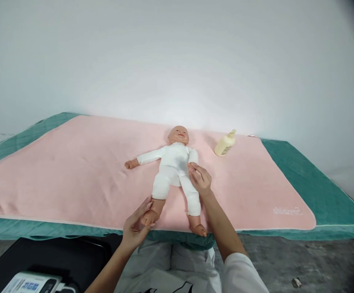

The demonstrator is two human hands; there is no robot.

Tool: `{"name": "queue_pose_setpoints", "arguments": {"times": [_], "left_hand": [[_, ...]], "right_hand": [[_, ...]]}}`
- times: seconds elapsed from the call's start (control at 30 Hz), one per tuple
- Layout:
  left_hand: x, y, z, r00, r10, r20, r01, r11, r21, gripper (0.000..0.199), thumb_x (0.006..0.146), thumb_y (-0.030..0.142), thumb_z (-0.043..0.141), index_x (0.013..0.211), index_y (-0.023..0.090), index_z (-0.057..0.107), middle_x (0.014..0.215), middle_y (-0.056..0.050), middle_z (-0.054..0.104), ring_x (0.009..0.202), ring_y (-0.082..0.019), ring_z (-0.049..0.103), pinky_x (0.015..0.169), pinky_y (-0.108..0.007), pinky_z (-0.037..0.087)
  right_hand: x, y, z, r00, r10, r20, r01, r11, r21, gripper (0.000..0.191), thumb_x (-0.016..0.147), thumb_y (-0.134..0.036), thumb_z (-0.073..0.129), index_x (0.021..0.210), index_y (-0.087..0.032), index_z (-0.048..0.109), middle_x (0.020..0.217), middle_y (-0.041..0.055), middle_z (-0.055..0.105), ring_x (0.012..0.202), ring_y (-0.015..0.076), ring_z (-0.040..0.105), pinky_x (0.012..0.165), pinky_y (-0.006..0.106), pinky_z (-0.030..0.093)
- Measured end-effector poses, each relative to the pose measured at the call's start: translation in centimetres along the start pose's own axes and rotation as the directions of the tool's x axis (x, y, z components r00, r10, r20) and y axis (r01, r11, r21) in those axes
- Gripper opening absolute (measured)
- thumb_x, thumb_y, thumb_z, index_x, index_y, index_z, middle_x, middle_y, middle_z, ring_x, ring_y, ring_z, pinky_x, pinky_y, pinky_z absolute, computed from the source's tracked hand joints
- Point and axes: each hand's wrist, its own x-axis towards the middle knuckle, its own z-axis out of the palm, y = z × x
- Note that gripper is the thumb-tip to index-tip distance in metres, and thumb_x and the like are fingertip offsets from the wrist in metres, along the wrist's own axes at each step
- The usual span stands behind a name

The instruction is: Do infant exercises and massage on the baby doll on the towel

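Note:
A baby doll (pixel 172 160) with a white cloth body lies face up, its head toward the wall and its feet at the near edge. My left hand (pixel 136 224) is around the doll's foot on the left, thumb below and fingers along the lower leg. At the doll's hand on the right, my right hand (pixel 200 178) has its fingers curled and pinched around that small hand. The doll's other arm stretches out to the left on the pink mat (pixel 82 171). A pale yellow pump bottle (pixel 224 145) stands right of the doll's head.
Green cloth (pixel 313 183) shows around the pink mat on the bed. A white wall rises behind it. At the lower left, a white device (pixel 32 283) rests on a black surface (pixel 48 252). A small object (pixel 296 282) lies on the grey floor.

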Motion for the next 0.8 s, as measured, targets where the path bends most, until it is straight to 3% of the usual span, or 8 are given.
{"name": "queue_pose_setpoints", "arguments": {"times": [0.1, 0.23, 0.47, 0.8], "left_hand": [[1.7, 0.6, 0.4, 0.996, 0.054, 0.071, -0.055, 0.998, 0.024, 0.046, 0.084, 0.021, 0.069, 0.129, 0.024, 0.063, 0.138, -0.011, 0.059, 0.126, -0.029, 0.057, 0.105, -0.045, 0.05], [4.6, 1.6, 0.4, 0.979, 0.12, 0.168, -0.13, 0.99, 0.051, 0.048, 0.086, 0.019, 0.066, 0.132, 0.027, 0.059, 0.142, -0.009, 0.056, 0.131, -0.027, 0.052, 0.108, -0.043, 0.047], [9.0, 3.0, 0.9, 0.976, 0.033, 0.217, -0.059, 0.992, 0.111, 0.043, 0.091, 0.025, 0.059, 0.134, 0.018, 0.053, 0.146, -0.015, 0.05, 0.136, -0.028, 0.046, 0.111, -0.046, 0.044], [10.2, 3.1, 1.5, 0.973, 0.003, 0.23, -0.028, 0.994, 0.106, 0.046, 0.093, 0.029, 0.057, 0.137, 0.019, 0.049, 0.147, -0.013, 0.05, 0.137, -0.026, 0.045, 0.111, -0.042, 0.043]], "right_hand": [[0.0, -0.2, 0.0, 0.994, -0.042, 0.096, 0.043, 0.999, -0.011, 0.008, 0.089, -0.029, 0.067, 0.094, -0.03, 0.073, 0.096, 0.0042, 0.077, 0.093, 0.02, 0.074, 0.082, 0.035, 0.065], [0.0, -0.2, -0.3, 0.985, -0.094, 0.143, 0.092, 0.996, 0.017, 0.011, 0.089, -0.025, 0.067, 0.096, -0.032, 0.073, 0.098, 0.0025, 0.077, 0.095, 0.0189, 0.074, 0.085, 0.034, 0.064], [0.2, -0.3, -0.6, 0.958, -0.147, 0.245, 0.133, 0.988, 0.073, 0.019, 0.091, -0.023, 0.065, 0.106, -0.031, 0.072, 0.108, 0.0024, 0.075, 0.107, 0.0193, 0.07, 0.094, 0.035, 0.061], [0.7, -0.5, -0.8, 0.939, -0.224, 0.261, 0.193, 0.971, 0.141, 0.02, 0.094, -0.021, 0.058, 0.104, -0.03, 0.073, 0.11, 0.0013, 0.075, 0.108, 0.0188, 0.07, 0.095, 0.038, 0.061]]}}
